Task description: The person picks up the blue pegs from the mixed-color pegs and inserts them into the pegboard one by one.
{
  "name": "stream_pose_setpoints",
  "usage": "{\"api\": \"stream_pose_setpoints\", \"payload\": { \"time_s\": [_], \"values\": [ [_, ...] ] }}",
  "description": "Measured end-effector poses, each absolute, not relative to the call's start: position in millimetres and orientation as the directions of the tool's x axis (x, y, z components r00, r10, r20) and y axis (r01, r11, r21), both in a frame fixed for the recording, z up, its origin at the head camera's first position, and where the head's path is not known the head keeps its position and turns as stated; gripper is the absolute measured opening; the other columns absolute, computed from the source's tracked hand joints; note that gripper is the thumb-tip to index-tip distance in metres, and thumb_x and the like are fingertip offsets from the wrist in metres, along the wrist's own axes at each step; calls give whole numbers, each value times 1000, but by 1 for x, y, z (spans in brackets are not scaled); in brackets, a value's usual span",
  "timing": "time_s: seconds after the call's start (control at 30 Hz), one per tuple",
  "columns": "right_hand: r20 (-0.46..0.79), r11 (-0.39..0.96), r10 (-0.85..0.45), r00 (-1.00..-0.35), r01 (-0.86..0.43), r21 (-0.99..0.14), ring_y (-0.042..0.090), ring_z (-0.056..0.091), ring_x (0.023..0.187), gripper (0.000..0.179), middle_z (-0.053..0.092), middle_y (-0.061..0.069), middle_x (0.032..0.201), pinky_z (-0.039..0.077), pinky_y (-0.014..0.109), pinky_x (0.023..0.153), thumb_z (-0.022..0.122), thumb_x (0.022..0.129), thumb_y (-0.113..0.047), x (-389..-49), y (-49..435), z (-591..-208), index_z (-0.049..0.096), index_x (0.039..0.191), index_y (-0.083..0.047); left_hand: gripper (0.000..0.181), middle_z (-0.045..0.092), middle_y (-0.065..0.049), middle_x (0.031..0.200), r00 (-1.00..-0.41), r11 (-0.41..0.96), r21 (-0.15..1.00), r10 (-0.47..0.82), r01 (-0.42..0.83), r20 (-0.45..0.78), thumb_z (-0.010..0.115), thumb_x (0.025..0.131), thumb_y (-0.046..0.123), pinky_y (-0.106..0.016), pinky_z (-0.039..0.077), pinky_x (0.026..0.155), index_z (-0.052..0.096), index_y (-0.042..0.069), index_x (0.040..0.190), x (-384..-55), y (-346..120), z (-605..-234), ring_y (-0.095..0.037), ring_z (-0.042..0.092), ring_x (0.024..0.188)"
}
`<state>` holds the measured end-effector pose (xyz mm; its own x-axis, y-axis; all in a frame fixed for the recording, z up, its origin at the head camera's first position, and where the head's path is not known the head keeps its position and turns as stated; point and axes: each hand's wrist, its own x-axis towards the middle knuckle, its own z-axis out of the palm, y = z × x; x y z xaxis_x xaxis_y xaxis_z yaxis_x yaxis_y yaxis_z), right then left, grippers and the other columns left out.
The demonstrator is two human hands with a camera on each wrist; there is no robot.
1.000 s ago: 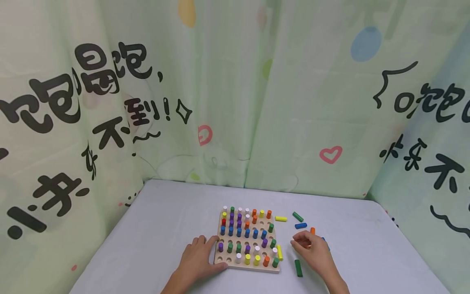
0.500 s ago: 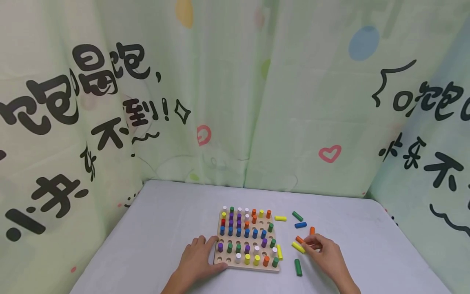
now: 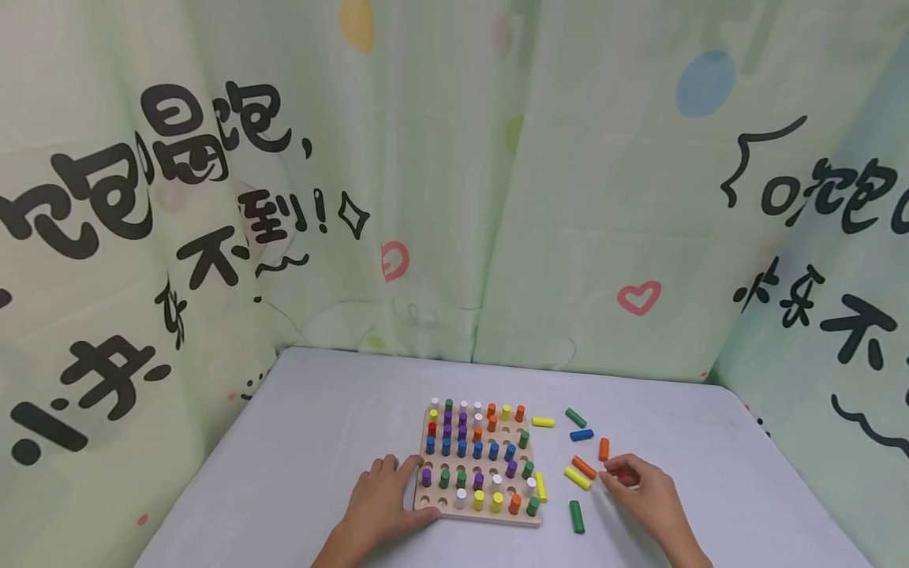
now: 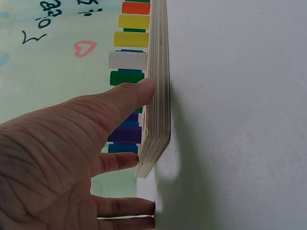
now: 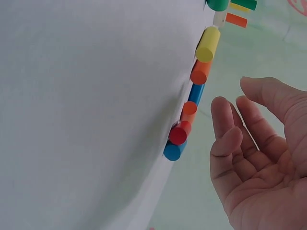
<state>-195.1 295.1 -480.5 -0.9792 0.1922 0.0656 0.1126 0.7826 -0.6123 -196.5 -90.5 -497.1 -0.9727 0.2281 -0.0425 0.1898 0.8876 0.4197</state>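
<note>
A wooden pegboard (image 3: 490, 518) stands on the table, with coloured pegs upright in many of its holes. At its near left corner is my left hand (image 3: 387, 493). The thumb (image 4: 144, 91) presses the board's layered side edge, and the fairly straight index finger reaches another side. My right hand (image 3: 646, 489) hovers right of the board, fingers loosely bent, thumb apart, nothing between them. Close to its fingertips lie a red peg (image 5: 179, 133), a blue peg (image 5: 172, 150) and two orange pegs (image 3: 584, 467). The hand partly covers the red peg in the head view.
Other loose pegs lie right of the board: a yellow peg (image 3: 577, 478), a near green peg (image 3: 577, 517), a blue peg (image 3: 581, 435) and a far green peg (image 3: 576, 418). Another yellow peg (image 3: 541, 487) lies against the board's right edge. A printed curtain (image 3: 568, 300) surrounds the table.
My right hand has drawn back to the right, uncovering an orange and a yellow peg on the table; half a second ago its fingertips were at that orange peg. My left hand stays put.
</note>
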Motion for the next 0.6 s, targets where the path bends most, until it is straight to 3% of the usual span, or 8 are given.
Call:
{"api": "stream_pose_setpoints", "payload": {
  "time_s": [0.17,0.6],
  "values": [
    [63,791,194,-979,119,-601,21,65,84,24,74,10,97,52,23,65,77,89,-12,-193,303,-480,70,107,2,80,61,-20,118,-972,885,419,235,202,-27,81,75,61,-62,48,96,61,11,134,-196,-91,-498,-37,56,106],
    [-6,770,261,-965,212,-602,26,63,88,28,71,17,101,60,42,77,75,92,-12,-195,326,-480,67,112,6,82,62,-20,117,-972,887,418,232,198,-31,81,74,63,-61,48,96,61,11,135,-198,-92,-500,-37,56,107]
  ]
}}
